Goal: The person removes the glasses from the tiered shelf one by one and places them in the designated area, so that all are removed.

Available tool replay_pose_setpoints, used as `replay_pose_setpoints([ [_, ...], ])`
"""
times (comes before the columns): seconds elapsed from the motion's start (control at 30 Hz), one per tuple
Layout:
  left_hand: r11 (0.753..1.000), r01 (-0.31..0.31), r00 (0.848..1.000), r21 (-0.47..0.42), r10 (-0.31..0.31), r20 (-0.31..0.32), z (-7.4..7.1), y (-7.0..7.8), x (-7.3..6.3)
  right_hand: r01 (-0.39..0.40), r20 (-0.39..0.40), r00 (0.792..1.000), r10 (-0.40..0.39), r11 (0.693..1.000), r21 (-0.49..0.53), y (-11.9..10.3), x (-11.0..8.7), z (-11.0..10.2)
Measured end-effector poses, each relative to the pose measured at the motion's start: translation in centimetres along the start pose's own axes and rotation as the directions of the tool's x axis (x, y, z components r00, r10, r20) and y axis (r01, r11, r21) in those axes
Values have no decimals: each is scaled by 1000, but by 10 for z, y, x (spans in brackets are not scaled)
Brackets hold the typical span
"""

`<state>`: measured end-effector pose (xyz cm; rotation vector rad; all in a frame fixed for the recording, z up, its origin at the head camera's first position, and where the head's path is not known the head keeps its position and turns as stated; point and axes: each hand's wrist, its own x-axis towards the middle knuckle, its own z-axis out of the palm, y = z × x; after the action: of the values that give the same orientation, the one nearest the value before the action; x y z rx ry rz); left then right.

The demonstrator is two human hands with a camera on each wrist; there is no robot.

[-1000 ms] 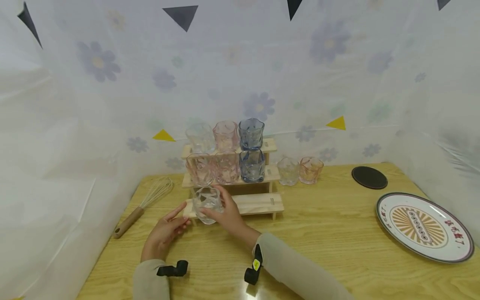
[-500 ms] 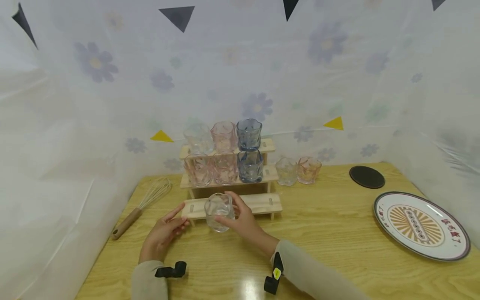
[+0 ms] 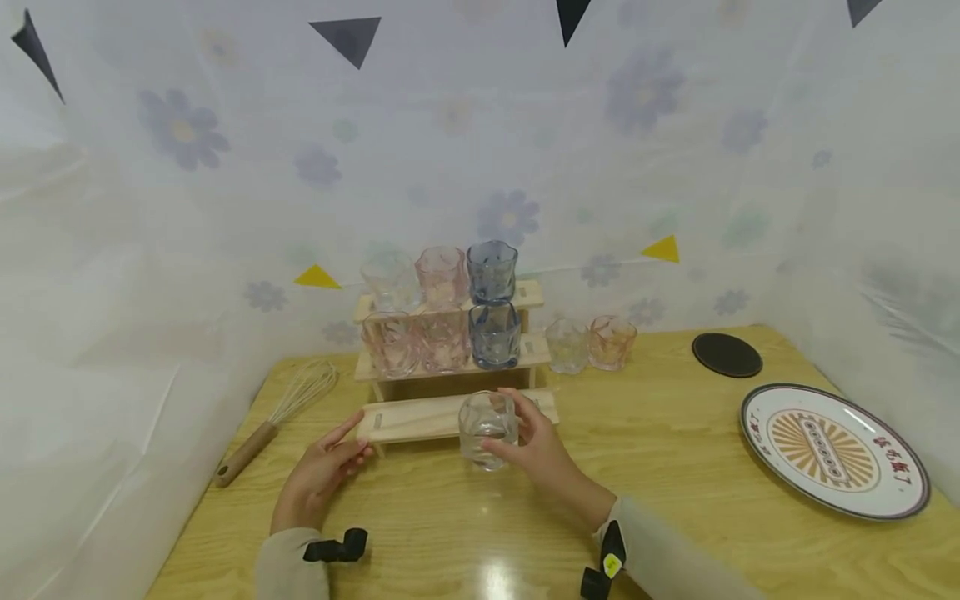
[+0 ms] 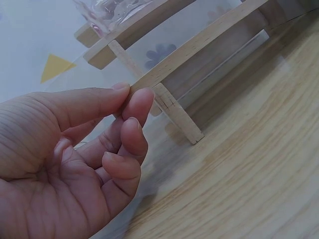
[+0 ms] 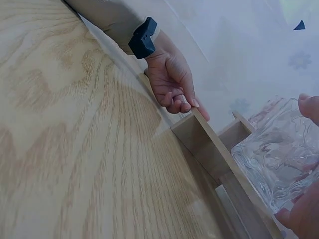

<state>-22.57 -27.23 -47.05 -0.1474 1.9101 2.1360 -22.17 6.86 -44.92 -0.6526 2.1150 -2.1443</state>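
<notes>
My right hand (image 3: 546,457) grips a clear glass tumbler (image 3: 480,423) from its right side, in front of the lowest step of a wooden tiered rack (image 3: 412,419). In the right wrist view the clear tumbler (image 5: 276,149) appears close to that step's edge; whether it touches is hard to tell. At the step's left end, my left hand (image 3: 311,479) pinches the board's corner between thumb and forefinger, as the left wrist view shows with the left hand (image 4: 75,154). On the middle step stand two pink glasses (image 3: 444,343) and a blue one (image 3: 495,337).
The top step carries a clear, a pink and a blue glass (image 3: 492,273). Right of the rack stand a clear glass (image 3: 567,348) and a pinkish-orange glass (image 3: 612,343). A whisk (image 3: 258,442) lies left; a black round mat (image 3: 727,355) and printed plate (image 3: 761,442) lie right.
My right hand has carried the clear tumbler rightward along the lowest step, from its left end to right of its middle. The left hand keeps its pinch on the board's corner.
</notes>
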Motion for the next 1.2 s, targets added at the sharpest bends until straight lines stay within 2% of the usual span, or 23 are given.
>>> replay_pose_setpoints([
  [0.17, 1000, -2, 1000, 15, 2, 14, 0, 1, 1, 81, -44, 995, -85, 992, -93, -1, -9, -27],
  [0.23, 1000, -1, 1000, 15, 1, 19, 0, 1, 1, 90, -69, 993, -99, 988, -128, -1, -13, -39],
  [0.37, 1000, 2, 1000, 10, -2, 16, -1, 1, 1, 24, -140, 989, -49, 985, -171, -4, -21, -65],
  [0.47, 1000, 0, 1000, 5, 0, 6, -1, 1, 0, -49, -196, 981, 6, 975, -216, -8, -27, -83],
  [0.6, 1000, -5, 1000, -1, 5, -3, 1, 1, 0, -106, -250, 968, 36, 957, -272, -14, -33, -106],
  [0.73, 1000, -9, 1000, -3, 9, 5, 0, 1, -1, -139, -298, 954, 39, 936, -324, -18, -37, -128],
  [0.83, 1000, -10, 1000, -8, 10, 10, 0, 2, -1, -136, -332, 943, 3, 915, -379, -15, -37, -143],
  [1.03, 1000, 0, 1000, -12, 0, 13, 1, 2, -2, -119, -413, 907, -78, 895, -431, -4, -36, -170],
  [1.2, 1000, -2, 1000, -8, 2, 19, 2, 1, -1, -187, -503, 862, -62, 883, -431, 3, -31, -191],
])
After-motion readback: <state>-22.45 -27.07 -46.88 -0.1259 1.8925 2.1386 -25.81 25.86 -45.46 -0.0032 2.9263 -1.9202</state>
